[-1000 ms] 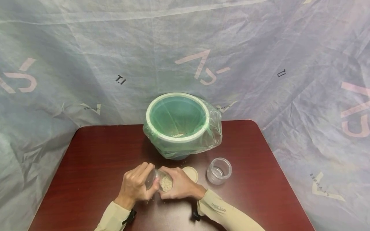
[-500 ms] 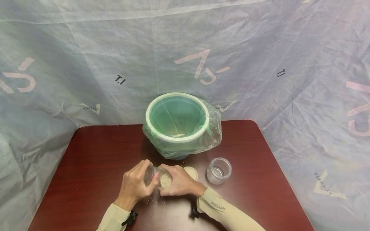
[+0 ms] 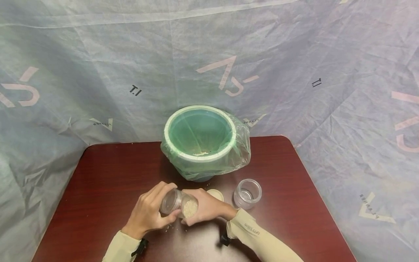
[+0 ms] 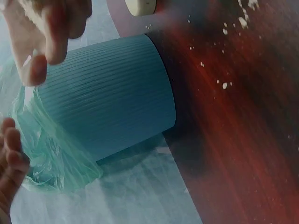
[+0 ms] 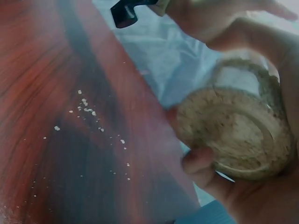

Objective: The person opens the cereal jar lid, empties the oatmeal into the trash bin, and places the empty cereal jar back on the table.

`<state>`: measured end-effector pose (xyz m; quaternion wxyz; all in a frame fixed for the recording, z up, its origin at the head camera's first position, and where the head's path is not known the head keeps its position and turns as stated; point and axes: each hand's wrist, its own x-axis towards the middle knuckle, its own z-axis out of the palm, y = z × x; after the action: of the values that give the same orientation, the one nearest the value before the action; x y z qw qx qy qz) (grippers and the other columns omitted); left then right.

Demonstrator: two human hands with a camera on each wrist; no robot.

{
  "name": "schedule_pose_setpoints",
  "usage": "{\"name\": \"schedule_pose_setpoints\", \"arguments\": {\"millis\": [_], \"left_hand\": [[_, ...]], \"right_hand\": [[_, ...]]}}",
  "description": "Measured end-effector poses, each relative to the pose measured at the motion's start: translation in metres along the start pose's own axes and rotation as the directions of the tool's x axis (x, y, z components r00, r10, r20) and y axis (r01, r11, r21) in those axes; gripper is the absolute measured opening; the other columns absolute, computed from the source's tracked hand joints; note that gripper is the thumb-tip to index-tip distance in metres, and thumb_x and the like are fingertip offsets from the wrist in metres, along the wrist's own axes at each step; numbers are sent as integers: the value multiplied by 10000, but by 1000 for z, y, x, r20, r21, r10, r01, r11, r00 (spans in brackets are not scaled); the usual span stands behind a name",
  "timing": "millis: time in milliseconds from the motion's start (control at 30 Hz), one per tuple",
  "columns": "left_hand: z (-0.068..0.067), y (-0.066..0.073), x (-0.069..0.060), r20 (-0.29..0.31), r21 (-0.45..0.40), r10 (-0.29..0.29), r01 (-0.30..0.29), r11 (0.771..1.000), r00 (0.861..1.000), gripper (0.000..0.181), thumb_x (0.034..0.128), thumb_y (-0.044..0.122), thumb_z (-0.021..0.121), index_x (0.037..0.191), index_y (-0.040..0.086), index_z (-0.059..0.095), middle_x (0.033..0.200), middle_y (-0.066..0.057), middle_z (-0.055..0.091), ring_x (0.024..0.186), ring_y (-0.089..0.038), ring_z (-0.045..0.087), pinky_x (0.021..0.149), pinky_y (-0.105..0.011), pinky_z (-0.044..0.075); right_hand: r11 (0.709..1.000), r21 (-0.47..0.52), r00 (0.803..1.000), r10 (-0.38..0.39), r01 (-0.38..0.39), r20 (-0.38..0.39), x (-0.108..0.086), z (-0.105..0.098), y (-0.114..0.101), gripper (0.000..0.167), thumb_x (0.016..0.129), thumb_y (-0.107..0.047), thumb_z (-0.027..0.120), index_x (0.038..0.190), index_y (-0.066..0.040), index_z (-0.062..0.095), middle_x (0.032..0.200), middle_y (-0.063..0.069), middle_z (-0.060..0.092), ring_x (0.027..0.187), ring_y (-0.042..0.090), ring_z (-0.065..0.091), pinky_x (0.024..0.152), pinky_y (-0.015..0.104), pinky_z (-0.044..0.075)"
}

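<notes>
Before me, in the head view, my left hand (image 3: 146,211) holds a clear jar-like piece (image 3: 169,202) with a ridged rim, thumb below and fingers above. Against it lies a tilted clear jar (image 3: 190,208) holding pale oat-like flakes, gripped by my right hand (image 3: 207,206). Whether these are two jars or one cannot be made out. In the right wrist view, the jar's round base (image 5: 229,133) faces the camera, flakes showing through, with fingers (image 5: 201,161) curled round it. Only some fingers (image 4: 13,158) of the left hand show in the left wrist view.
A blue ribbed bin (image 4: 112,93) with a green bag over its white rim (image 3: 167,133) stands at the back; a few flakes lie inside. A clear jar (image 3: 247,194) and a cream lid (image 3: 216,195) are on the right. Loose crumbs (image 5: 86,106) dot the red-brown table (image 3: 114,174).
My left hand has shifted slightly left, and its fingers have spread, so more of the clear piece shows. The right hand has moved slightly right, still gripping the jar of flakes.
</notes>
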<state>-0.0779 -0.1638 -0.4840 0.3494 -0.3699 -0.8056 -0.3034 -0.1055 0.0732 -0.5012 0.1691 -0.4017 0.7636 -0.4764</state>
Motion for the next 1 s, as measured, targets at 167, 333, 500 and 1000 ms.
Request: {"name": "schedule_pose_setpoints", "arguments": {"millis": [167, 333, 500, 1000], "left_hand": [[0, -1, 4, -24, -32, 137, -138, 990, 990, 635, 1010, 582, 595, 1178, -23, 696, 936, -38, 638, 716, -143, 610, 562, -285, 561], [3, 2, 7, -55, -31, 227, -229, 973, 972, 542, 999, 513, 588, 1053, -17, 685, 813, 1, 579, 623, -79, 513, 498, -196, 484], [4, 3, 8, -77, 12, 237, -236, 972, 969, 498, 1004, 498, 537, 957, 22, 674, 751, 26, 568, 563, -57, 478, 451, -177, 437], [2, 10, 14, -154, 107, 248, -233, 966, 957, 503, 1021, 484, 468, 859, 48, 658, 691, 30, 534, 498, -63, 395, 419, -194, 328]], "right_hand": [[993, 115, 991, -1, -15, 137, -1, -4, -2, 535, 767, -178, 947, 1217, -188, 659, 1079, -106, 706, 911, -16, 655, 786, 251, 610], [988, 157, 980, -20, -12, 198, -2, -4, -5, 557, 784, -173, 945, 1259, -181, 654, 1094, -104, 709, 924, -18, 654, 799, 255, 611], [986, 165, 981, -9, -24, 195, -2, -1, -5, 568, 783, -177, 949, 1272, -188, 659, 1087, -112, 712, 920, -16, 657, 800, 254, 608], [997, 52, 992, -64, 59, 104, -6, 8, -6, 557, 785, -186, 934, 1264, -187, 648, 1054, -119, 724, 870, -49, 654, 744, 223, 605]]}}
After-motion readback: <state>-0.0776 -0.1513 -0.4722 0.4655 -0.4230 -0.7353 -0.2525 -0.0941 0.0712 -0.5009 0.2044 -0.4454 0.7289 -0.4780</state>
